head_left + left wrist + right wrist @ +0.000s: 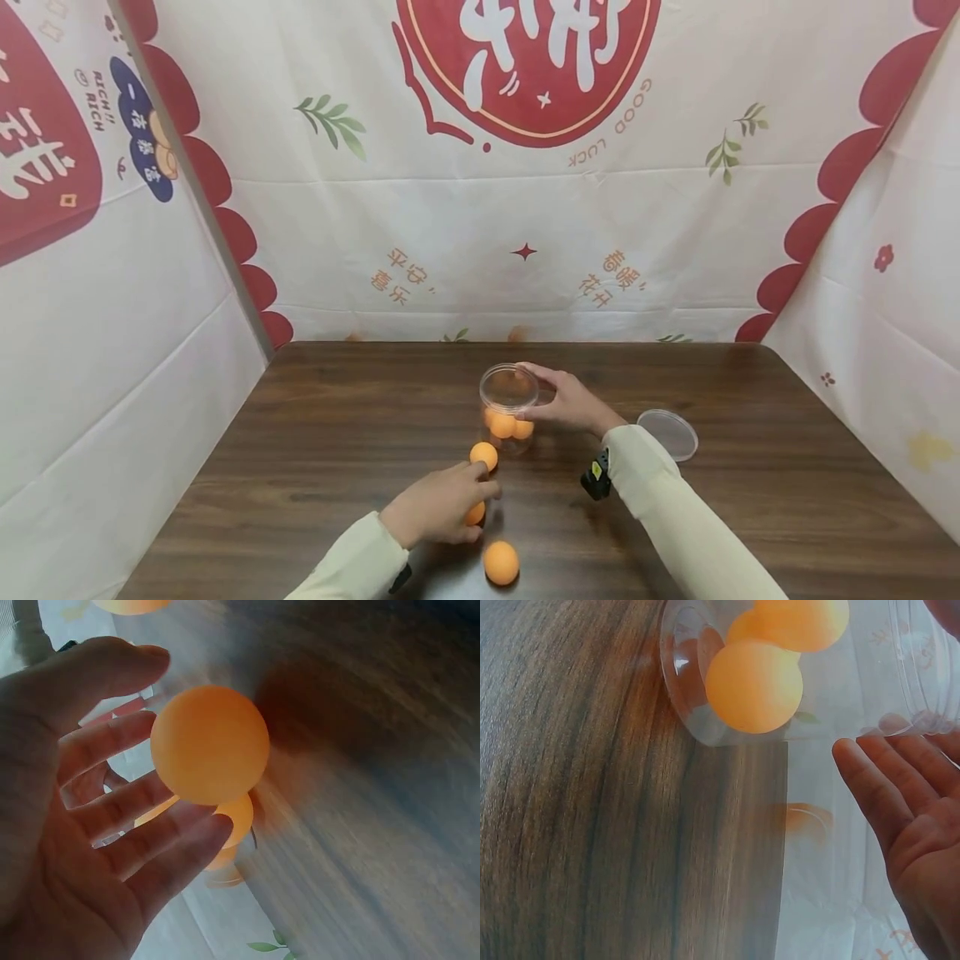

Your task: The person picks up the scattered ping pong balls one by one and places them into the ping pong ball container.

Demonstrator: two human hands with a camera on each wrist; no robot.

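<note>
My left hand (442, 502) reaches over an orange ping-pong ball (210, 744) on the table, its fingers spread around the ball's far side. The thumb stands apart from that ball in the left wrist view; whether the fingertips touch it is hard to tell. Another orange ball (483, 456) lies just beyond the hand, and a further one (501, 563) lies nearer me. With my right hand (566, 403) I hold a clear plastic jar (510, 409) by its rim, thumb and fingers on either side. The jar stands upright, lidless, with several orange balls (754, 686) at its bottom.
A clear round lid (667, 434) lies flat on the brown wooden table (360, 408), right of the jar and beside my right forearm. Printed white cloth (465, 217) hangs behind the table's back edge and along both sides.
</note>
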